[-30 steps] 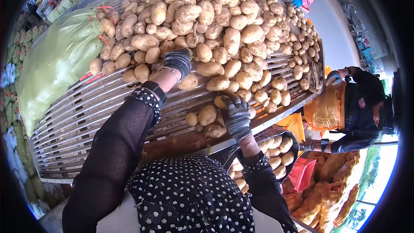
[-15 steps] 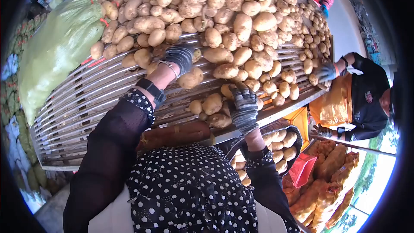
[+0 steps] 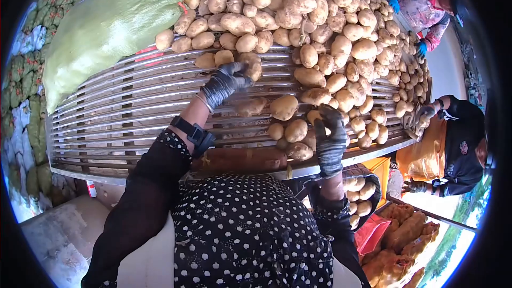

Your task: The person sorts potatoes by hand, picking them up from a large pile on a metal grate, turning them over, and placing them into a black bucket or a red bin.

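My left hand, in a dark striped glove, has its fingers closed against a potato above the slatted rack. A blurred potato is below that hand, beside a larger one. On the right, my right hand, gloved alike, curls its fingers over a potato near the rack's front edge. The underside of that grip is hidden. Several potatoes lie just left of it.
A heap of potatoes covers the rack's far side. A full green sack lies at left. A basket of potatoes stands below the front edge. Two co-workers' hands are at the right. Filled orange sacks stand lower right.
The view has shifted, so the rack appears farther right. My left hand has moved left along the slats and is now at a potato. My right hand stays by the same potatoes.
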{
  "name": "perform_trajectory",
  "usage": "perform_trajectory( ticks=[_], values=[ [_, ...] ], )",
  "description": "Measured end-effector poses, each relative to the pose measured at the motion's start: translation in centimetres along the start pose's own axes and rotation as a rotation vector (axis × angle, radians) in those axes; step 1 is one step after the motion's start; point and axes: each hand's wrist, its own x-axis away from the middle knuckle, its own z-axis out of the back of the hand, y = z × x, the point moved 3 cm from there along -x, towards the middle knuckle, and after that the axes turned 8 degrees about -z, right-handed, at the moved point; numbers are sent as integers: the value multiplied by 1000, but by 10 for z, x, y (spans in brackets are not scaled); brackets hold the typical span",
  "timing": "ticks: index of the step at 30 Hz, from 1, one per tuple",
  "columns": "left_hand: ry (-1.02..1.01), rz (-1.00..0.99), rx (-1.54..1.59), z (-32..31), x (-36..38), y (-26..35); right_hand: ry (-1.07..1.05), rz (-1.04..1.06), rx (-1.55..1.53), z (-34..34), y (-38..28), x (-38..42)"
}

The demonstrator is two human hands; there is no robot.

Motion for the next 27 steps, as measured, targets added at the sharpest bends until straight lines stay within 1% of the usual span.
perform_trajectory(
  ticks=[2,4,5,6,8,9,11,12,13,14,15,16,17,18,20,21,22,23,24,25,26,27],
  values=[
    [36,73,316,3,9,6,-196,-95,-185,-24,-9,-7],
    [39,67,310,8,20,10,-351,-62,-18,-43,-32,-15],
    [46,62,301,12,28,12,-312,99,137,-50,-43,-15],
    [54,61,300,18,36,15,-317,105,134,-61,-51,-17],
    [-2,37,266,30,58,21,-419,584,579,-90,-75,-13],
    [35,69,339,35,67,17,-413,579,581,-103,-76,-13],
    [43,69,318,43,89,17,-668,562,818,-146,-58,-11],
    [57,73,303,47,97,16,-657,552,833,-162,-47,-18],
    [39,84,290,50,103,14,-690,569,860,-176,-32,-23],
    [17,93,285,51,109,11,-726,582,893,-181,-23,-23],
    [28,118,283,51,115,8,-818,540,892,-166,-42,-25],
    [32,80,242,47,120,20,-902,487,897,-151,-61,-31],
    [67,38,332,20,101,23,-783,363,613,-141,-58,-32],
    [29,58,144,39,114,25,-636,257,336,-129,-52,-31],
    [-62,-240,172,24,88,-11,-463,112,-89,-108,-46,-32],
    [-28,-58,565,17,78,-21,-544,-257,-414,-86,-48,-26],
    [-49,-96,417,4,75,-1,-611,-616,-766,-74,-53,-17],
    [-65,-134,269,-10,73,19,-712,-501,-1202,-89,-26,-10],
    [-148,-400,-407,-33,74,65,-550,-528,-1478,-101,-6,4],
    [-169,-458,-564,-43,69,47,-576,-612,-1478,-101,6,9],
    [-167,-400,-487,-60,65,54,-607,-695,-1478,-94,15,16],
    [-251,-338,-488,-71,57,58,-531,-667,-1505,-85,16,20]
  ],
)
